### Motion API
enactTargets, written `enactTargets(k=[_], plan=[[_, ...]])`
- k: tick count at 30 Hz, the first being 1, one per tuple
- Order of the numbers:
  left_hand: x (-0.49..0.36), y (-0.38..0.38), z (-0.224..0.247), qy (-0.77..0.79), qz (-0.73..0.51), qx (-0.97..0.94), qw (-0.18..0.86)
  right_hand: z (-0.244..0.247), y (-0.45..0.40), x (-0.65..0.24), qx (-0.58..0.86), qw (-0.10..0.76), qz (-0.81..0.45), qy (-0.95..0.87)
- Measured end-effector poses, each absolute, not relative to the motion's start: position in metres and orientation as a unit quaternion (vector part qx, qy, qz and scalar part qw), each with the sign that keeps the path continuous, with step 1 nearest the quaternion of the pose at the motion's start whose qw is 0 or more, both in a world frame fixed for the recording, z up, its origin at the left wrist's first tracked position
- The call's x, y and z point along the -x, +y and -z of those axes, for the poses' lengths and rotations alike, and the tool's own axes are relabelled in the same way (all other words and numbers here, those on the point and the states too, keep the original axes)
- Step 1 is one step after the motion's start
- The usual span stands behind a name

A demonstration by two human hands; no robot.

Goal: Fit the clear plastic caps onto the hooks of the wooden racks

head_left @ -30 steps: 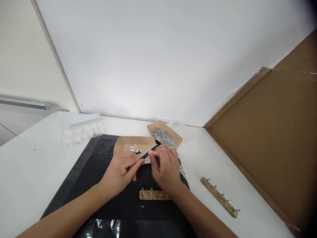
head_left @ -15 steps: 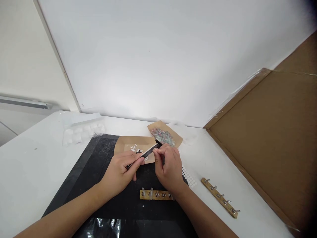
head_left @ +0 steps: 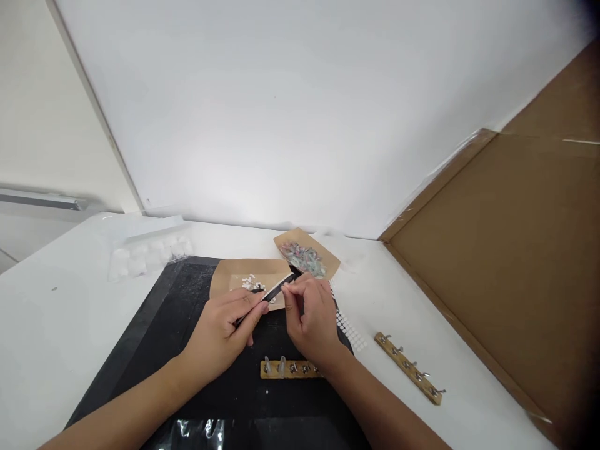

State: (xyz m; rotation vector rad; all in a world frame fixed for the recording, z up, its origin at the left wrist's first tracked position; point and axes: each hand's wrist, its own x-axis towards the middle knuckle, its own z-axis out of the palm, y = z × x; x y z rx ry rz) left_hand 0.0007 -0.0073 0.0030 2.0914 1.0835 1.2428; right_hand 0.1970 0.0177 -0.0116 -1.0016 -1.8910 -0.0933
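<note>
My left hand (head_left: 225, 328) is closed on a thin black strip (head_left: 276, 289) with a pale edge, which slants up to the right over a brown paper tray (head_left: 225, 275). Small white pieces (head_left: 250, 282) lie in that tray. My right hand (head_left: 312, 315) has its thumb and forefinger pinched at the strip's upper part; whether they hold anything small is hidden. Below the hands, a wooden bar with metal clips (head_left: 288, 369) lies on the black mat (head_left: 187, 325), its right end partly covered by my right wrist. Two of its clips carry translucent pieces.
A second brown tray (head_left: 332, 261) holds colourful pieces. White dots (head_left: 349, 331) on a sheet lie right of my right hand. Another clip bar (head_left: 407, 369) rests on the white table (head_left: 37, 337). A clear compartment box (head_left: 150, 253) stands back left; cardboard (head_left: 515, 250) borders the right.
The whole view has shifted slightly, so the objects appear a little further left. Both hands keep nearly the same pose at the black strip.
</note>
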Motion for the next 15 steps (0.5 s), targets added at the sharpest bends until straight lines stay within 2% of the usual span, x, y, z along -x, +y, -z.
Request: enactTargets(k=[15], plan=[[0.0000, -0.0061, 0.0022, 0.399, -0.446, -0.765, 0.238, 0.0133, 0.0164, -0.1941, 0.401, 0.460, 0.046, -0.791]])
